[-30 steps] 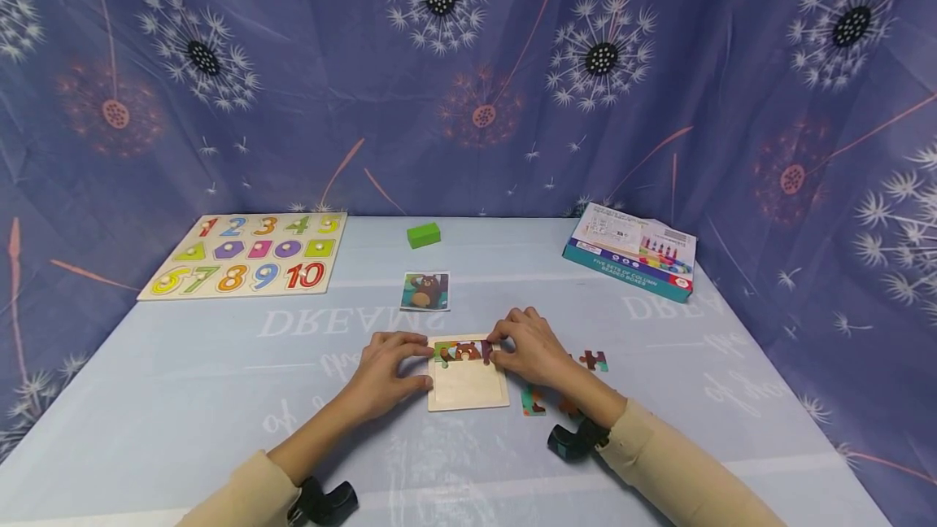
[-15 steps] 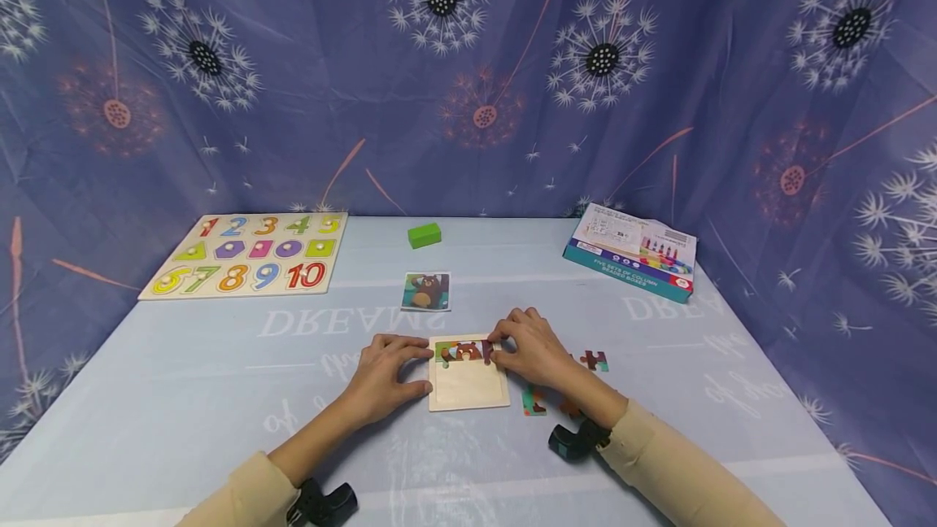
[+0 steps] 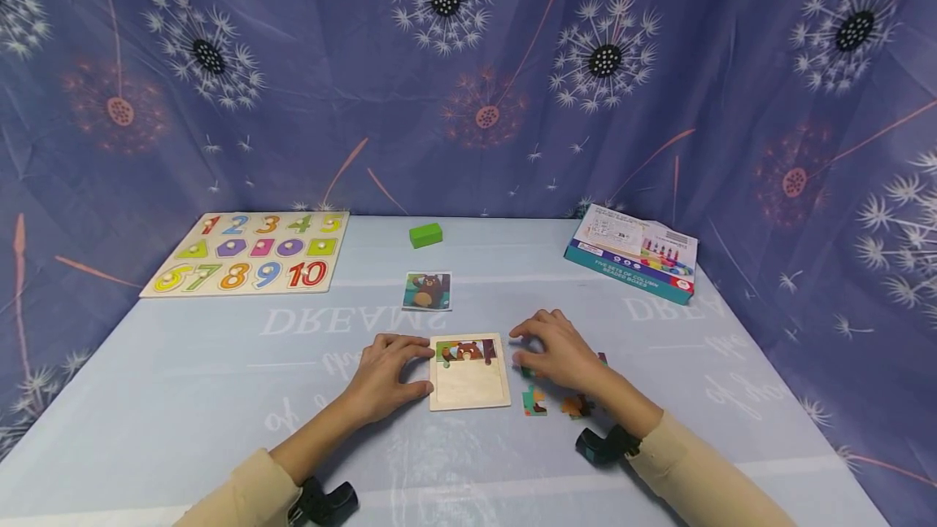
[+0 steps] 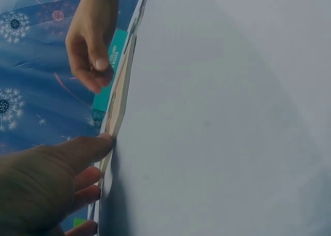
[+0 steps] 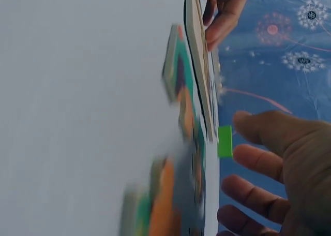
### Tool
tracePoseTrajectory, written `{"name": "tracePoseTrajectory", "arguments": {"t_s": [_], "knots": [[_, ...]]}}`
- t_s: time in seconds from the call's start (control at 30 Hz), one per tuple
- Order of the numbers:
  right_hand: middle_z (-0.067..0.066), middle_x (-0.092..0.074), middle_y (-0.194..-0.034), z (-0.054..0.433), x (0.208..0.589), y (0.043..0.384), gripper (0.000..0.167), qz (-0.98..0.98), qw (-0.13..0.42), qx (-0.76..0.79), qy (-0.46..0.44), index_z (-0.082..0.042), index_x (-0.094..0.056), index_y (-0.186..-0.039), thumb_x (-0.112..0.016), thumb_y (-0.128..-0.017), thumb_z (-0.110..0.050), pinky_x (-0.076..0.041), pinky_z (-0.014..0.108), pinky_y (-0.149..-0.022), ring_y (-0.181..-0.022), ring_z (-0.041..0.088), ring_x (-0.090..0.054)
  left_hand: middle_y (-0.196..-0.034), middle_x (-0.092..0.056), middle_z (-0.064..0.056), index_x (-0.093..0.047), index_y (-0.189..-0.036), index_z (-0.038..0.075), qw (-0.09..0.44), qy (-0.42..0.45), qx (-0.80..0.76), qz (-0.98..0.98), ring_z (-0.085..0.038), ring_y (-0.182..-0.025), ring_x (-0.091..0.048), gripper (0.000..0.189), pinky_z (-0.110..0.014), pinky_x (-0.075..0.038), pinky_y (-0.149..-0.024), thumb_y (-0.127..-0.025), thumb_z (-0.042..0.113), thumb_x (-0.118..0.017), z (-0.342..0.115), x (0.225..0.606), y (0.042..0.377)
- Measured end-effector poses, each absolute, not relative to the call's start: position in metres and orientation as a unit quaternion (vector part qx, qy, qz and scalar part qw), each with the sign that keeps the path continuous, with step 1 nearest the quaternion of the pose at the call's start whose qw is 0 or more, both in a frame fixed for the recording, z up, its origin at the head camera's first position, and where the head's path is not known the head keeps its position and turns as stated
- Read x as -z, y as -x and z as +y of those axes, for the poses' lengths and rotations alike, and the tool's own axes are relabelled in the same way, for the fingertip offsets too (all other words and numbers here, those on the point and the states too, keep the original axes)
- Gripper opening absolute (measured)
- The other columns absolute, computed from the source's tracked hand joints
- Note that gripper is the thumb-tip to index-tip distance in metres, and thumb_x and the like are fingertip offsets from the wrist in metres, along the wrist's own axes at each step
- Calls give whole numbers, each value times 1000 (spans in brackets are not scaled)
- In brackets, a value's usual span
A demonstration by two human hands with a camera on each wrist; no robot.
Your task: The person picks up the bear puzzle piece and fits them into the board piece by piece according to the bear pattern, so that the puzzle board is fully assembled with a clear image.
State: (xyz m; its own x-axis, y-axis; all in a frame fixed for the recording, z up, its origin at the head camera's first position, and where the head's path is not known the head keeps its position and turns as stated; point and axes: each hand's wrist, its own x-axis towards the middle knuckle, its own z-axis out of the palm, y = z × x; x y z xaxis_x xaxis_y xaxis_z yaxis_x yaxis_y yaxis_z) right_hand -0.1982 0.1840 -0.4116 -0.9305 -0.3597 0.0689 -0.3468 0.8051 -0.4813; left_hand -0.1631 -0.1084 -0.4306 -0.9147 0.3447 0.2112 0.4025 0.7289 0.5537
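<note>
A square wooden puzzle tray [image 3: 469, 387] lies on the table, with a top row of jigsaw pieces [image 3: 465, 351] showing a bear's head. My left hand [image 3: 386, 372] rests thumb and fingertips against the tray's left edge, as the left wrist view also shows at the tray's side [image 4: 120, 99]. To the right of the tray, my right hand [image 3: 556, 352] hovers apart from it with loosely bent fingers and nothing in them. Loose jigsaw pieces lie below and under that hand, among them a teal one [image 3: 534, 402] and an orange-brown one [image 3: 577, 407]; the hand partly hides others.
Behind the tray lies a bear picture card [image 3: 427, 291], and farther back a green block [image 3: 426, 235]. A number-and-shape board [image 3: 249, 254] is at the back left. At the back right sits a flat teal box [image 3: 631, 253]. A dandelion-print curtain [image 3: 468, 161] hangs behind the table.
My right hand has let go of the purple-brown piece at the tray's upper right corner and moved right, off the tray. My left hand stays at the left edge.
</note>
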Motion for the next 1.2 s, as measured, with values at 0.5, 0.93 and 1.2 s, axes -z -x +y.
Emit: {"name": "tracePoseTrajectory", "arguments": {"t_s": [0.5,0.93,1.2], "knots": [[-8,-59,-103,224,416,181,34,946,21,224,234,-22,-67,-111,-73,-80,-35,-36,28,-77,-91,10,-40,-126,-61,-3,-67,-110,14,57,204,315,-925,-26,-115,-43,40,-49,-32,-91,-73,24,-78,-109,434,162],[-8,-56,-99,224,425,181,34,947,1,231,222,-24,-70,-108,-76,-77,-36,-28,30,-75,-88,11,-36,-126,-61,-3,-67,-111,14,58,207,319,-923,-26,-116,-43,40,-50,-31,-91,-73,25,-78,-109,435,163],[-8,-55,-96,223,426,179,27,945,-25,224,236,-26,-72,-102,-76,-77,-35,-25,30,-74,-85,10,-35,-126,-61,-2,-67,-111,15,48,201,314,-927,-26,-116,-43,40,-50,-31,-93,-74,25,-77,-109,436,163]]}}
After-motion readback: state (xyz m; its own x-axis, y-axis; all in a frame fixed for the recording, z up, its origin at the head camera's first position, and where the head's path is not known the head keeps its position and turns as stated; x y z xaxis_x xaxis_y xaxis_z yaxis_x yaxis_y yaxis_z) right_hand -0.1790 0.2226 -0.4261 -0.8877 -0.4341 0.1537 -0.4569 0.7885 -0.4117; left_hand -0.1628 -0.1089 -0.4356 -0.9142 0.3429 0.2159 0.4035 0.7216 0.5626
